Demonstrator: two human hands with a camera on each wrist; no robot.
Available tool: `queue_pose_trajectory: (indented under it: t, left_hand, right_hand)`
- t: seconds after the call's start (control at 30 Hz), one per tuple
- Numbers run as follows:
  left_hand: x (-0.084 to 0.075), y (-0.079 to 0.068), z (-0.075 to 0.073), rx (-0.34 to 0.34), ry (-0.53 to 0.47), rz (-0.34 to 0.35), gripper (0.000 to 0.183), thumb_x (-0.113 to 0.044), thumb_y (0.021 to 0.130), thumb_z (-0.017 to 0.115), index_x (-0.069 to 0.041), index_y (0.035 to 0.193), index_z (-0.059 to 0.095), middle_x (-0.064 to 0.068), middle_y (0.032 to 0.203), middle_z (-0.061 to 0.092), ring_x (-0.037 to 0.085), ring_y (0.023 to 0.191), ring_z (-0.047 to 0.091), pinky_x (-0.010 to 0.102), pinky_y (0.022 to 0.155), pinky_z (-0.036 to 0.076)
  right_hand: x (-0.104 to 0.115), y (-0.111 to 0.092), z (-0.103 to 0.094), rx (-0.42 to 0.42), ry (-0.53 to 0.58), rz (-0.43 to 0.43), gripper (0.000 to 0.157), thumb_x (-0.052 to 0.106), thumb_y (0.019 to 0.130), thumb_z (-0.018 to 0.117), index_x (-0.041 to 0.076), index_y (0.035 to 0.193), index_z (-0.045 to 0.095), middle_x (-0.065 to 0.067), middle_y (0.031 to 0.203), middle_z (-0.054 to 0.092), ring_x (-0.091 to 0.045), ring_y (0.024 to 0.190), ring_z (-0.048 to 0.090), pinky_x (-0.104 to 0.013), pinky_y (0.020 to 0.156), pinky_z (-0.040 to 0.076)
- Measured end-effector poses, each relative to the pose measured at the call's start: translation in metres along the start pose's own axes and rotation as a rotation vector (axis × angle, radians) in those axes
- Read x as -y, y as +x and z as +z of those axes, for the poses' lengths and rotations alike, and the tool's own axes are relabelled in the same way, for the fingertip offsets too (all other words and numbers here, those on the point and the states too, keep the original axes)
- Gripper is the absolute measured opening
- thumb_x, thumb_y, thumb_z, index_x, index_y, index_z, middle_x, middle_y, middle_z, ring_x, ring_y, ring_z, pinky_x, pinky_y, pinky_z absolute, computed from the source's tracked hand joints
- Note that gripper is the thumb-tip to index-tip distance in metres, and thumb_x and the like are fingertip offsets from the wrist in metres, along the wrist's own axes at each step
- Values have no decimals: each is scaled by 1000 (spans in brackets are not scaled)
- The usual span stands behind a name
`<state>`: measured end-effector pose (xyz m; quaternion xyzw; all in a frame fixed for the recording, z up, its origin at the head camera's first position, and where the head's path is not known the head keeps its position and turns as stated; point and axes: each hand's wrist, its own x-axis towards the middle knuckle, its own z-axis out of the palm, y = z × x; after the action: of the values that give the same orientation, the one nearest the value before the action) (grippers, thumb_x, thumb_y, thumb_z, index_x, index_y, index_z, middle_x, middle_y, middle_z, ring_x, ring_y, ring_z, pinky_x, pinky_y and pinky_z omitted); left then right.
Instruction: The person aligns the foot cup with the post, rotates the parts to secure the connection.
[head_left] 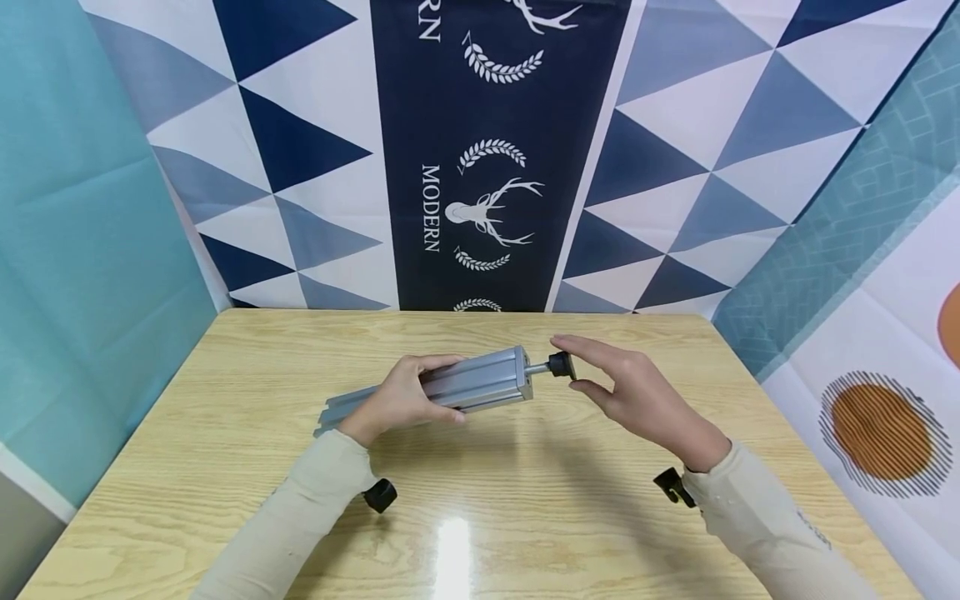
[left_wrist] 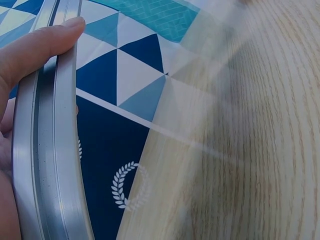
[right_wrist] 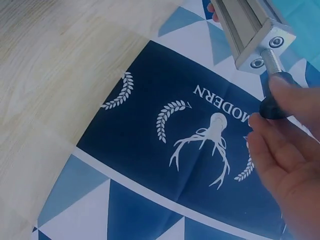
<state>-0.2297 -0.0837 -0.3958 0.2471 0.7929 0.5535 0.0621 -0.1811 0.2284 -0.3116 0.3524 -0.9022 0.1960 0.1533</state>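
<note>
Left hand (head_left: 405, 397) gripping metal profile (head_left: 486, 380), right hand (head_left: 637, 392) seemingly pinching its black foot (head_left: 560, 364)

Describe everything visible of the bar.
The bar is long, straight and silvery grey, apparently metal, with grooves along its length. Its end plate shows two bolts and a threaded rod capped by a black knob. In the head view it slants up rightward over the table. The left hand grips it; the right hand is at the knob, contact unclear.
</note>
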Motion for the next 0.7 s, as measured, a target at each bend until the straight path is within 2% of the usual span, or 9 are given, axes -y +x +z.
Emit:
queue_pose_trajectory:
  t: [0.1,0.17,0.23,0.37,0.47,0.57,0.63,0.7]
  left_hand:
    - [1,0,0,3,3,1,72,-13,63,90,-22,129,63,1,127,61,18,105,59,40,91,46]
    - [2,0,0,3,4,0,72,-14,63,91,-22,128,63,1,126,62,18,105,59,40,91,46]
    - [2,0,0,0,5,-3,72,-16,62,91,-22,128,63,1,126,62,17,105,59,40,91,46]
    - [1,0,1,2,3,-3,73,-18,62,91,-22,129,63,2,125,63,18,105,59,39,90,46]
    - [1,1,2,6,2,-2,73,-18,62,91,-21,129,62,2,127,61,18,106,59,39,91,47]
    - [3,1,2,7,11,0,74,-21,61,92,-21,129,62,1,129,60,17,106,59,39,91,47]
    - [3,1,2,5,9,-1,74,-21,62,92,-21,129,62,1,129,61,18,106,59,40,91,47]
    - [3,0,1,3,6,0,73,-20,62,91,-22,129,62,2,128,61,18,107,59,40,91,47]
  right_hand:
    - [-1,0,1,-1,12,37,61,3,81,75,7,137,53,-11,126,63,-26,109,64,-39,80,55]
    - [-2,-1,2,15,55,97,54,10,86,72,4,136,53,-12,119,66,-26,103,66,-36,71,55]
    - [-2,-1,3,27,100,169,46,19,92,66,2,133,55,-12,112,69,-25,97,68,-36,67,55]
    - [-2,0,8,21,205,325,43,36,97,57,1,121,64,-8,98,73,-19,88,70,-41,74,54]
    - [-1,0,11,1,264,394,42,40,97,55,4,113,68,-4,91,73,-14,83,70,-42,77,54]
    - [-2,-1,13,-7,275,399,41,40,97,55,4,111,69,-5,91,73,-15,83,70,-42,77,54]
    - [-3,-2,13,11,261,373,44,38,98,53,2,120,65,-10,100,72,-21,90,70,-45,78,54]
    - [-4,-3,12,26,233,323,47,36,98,55,4,132,57,-13,117,67,-28,100,67,-49,84,52]
